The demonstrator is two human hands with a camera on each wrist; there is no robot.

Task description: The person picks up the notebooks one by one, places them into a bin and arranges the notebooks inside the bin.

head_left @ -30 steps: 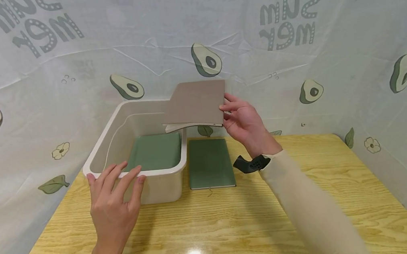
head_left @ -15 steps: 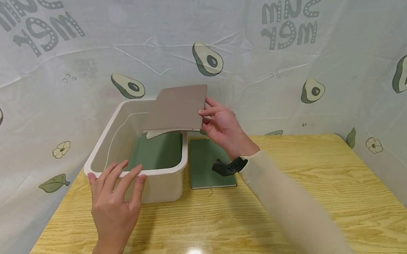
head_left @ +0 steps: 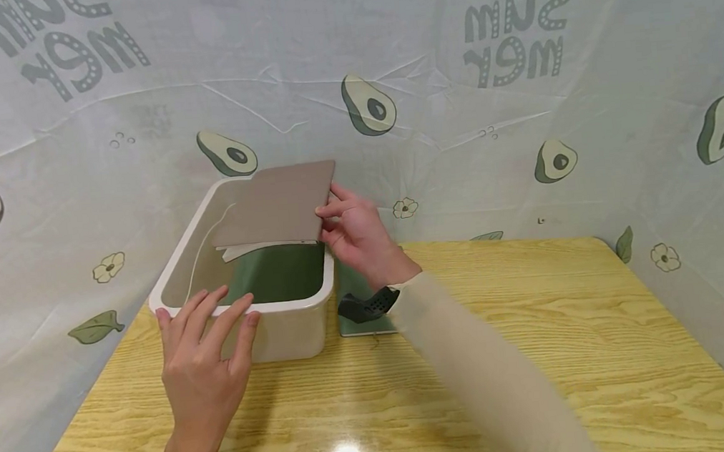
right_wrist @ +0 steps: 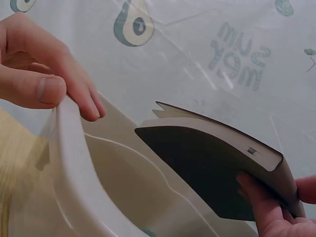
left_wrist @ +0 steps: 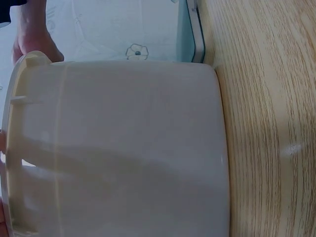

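Note:
In the head view, my right hand (head_left: 359, 237) pinches the right edge of a taupe-covered notebook (head_left: 279, 204). The notebook hangs tilted above a cream plastic bin (head_left: 296, 332), some pages drooping from its front edge. The right wrist view shows the thumb under the dark back cover (right_wrist: 197, 168). My left hand (head_left: 202, 365) holds the bin's near rim, thumb outside and fingers over the inner side, as the right wrist view shows. Inside the bin lies a green flat item (head_left: 269, 273), partly covered by the notebook.
A dark green book (head_left: 359, 312) lies on the wooden table (head_left: 540, 339) just right of the bin, partly hidden by my right wrist. Behind the table hangs a pale curtain (head_left: 459, 153) printed with avocados.
My right hand has carried the taupe notebook leftward and slightly down, from beside the bin to above its opening. The left hand and the bin have stayed in place.

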